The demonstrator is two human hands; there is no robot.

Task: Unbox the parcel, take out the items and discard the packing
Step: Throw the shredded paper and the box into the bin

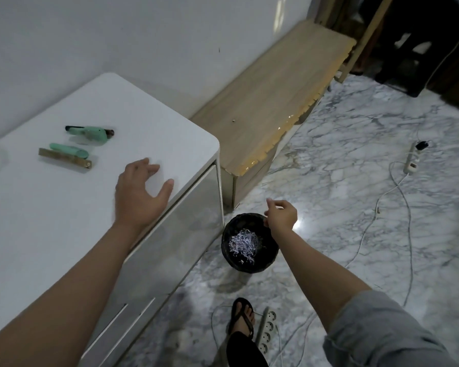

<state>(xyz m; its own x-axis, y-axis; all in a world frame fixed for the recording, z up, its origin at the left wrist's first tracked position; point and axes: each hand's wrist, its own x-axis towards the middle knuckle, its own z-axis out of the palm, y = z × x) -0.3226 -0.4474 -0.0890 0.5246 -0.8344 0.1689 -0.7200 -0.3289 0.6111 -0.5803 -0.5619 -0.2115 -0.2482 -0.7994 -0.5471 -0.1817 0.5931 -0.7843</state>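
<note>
The black bin (249,243) stands on the floor just beside the white cabinet's corner (219,181), its mouth open upward, shredded paper (243,245) low inside, so there is room above the paper. The right hand (281,215) hangs over the bin's far rim. On the cabinet side, the tabletop (64,221) edge overhangs close by, with the left hand (141,194) resting there. Beyond the bin sits a low wooden bench (270,102). On the bin's near side are a foot (243,317) and a power strip (266,329); cables (406,207) trail across the floor well apart from it.
</note>
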